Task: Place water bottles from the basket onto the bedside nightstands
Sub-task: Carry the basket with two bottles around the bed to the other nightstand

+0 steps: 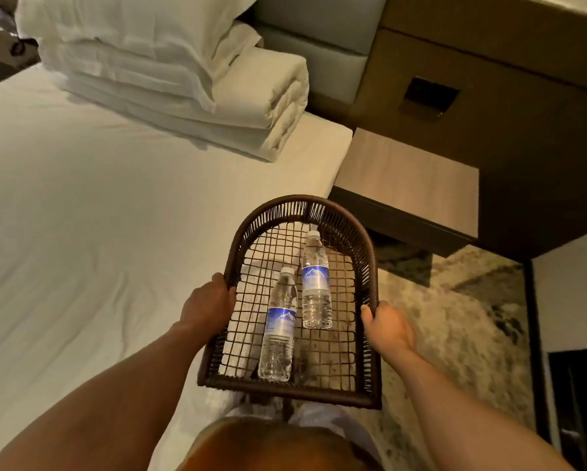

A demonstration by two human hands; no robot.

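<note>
Carrying step, judged from the hold: basket (339,226) gripped at both side rims, left hand (207,302) with fingers (222,279) curled over the left rim, right hand (385,326) with fingers (366,311) wrapped on the right rim. Between the two sets of fingers, lying on the mesh floor: near bottle (278,329) and far bottle (315,283), side by side, caps pointing away. Beyond the right fingers, past the basket's curved end: nightstand (411,178), tabletop bare. Off to the left of the left fingers: bed (98,205), with folded linen (190,86) further ahead. Nothing placed yet. Next, probably: resting the basket or freeing one hand, lifting a bottle, standing it upright on the tabletop.
</note>
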